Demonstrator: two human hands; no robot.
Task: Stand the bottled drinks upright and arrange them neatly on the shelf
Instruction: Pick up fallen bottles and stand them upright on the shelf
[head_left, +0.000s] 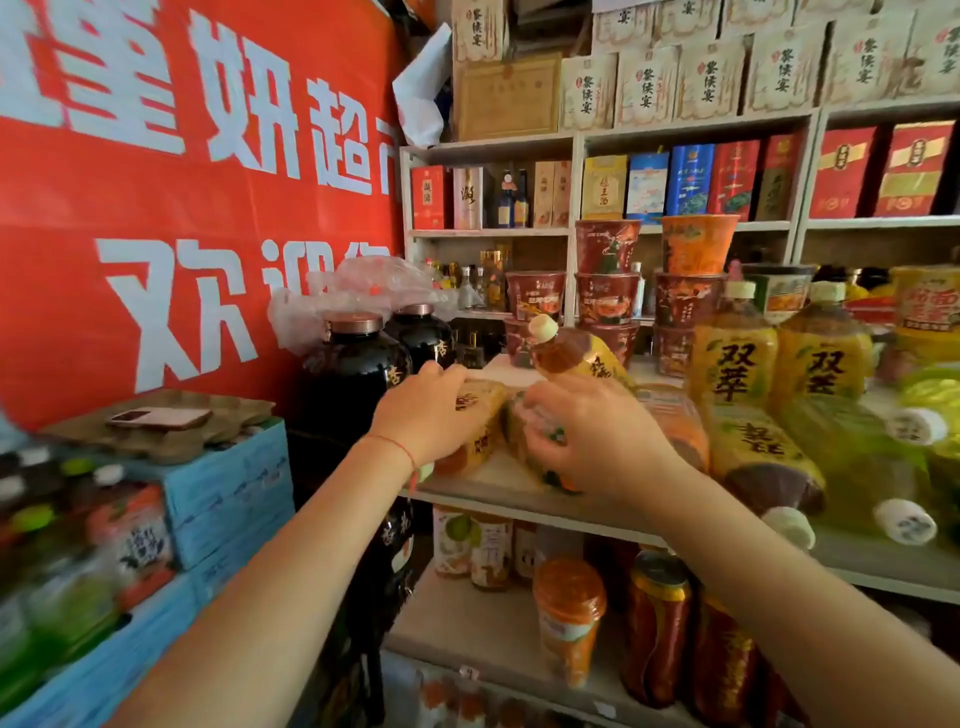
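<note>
Yellow labels wrap the tea bottles on the shelf in the middle of the frame. The right hand grips one tilted bottle, its cream cap pointing to the upper left. The left hand rests on a lying bottle just beside it, fingers bent over the top. The two hands are close together but not touching. Two tall bottles stand upright at the right, and more bottles lie flat below them. Red noodle cups are stacked behind. Black jars stand at the left, before a red banner.
</note>
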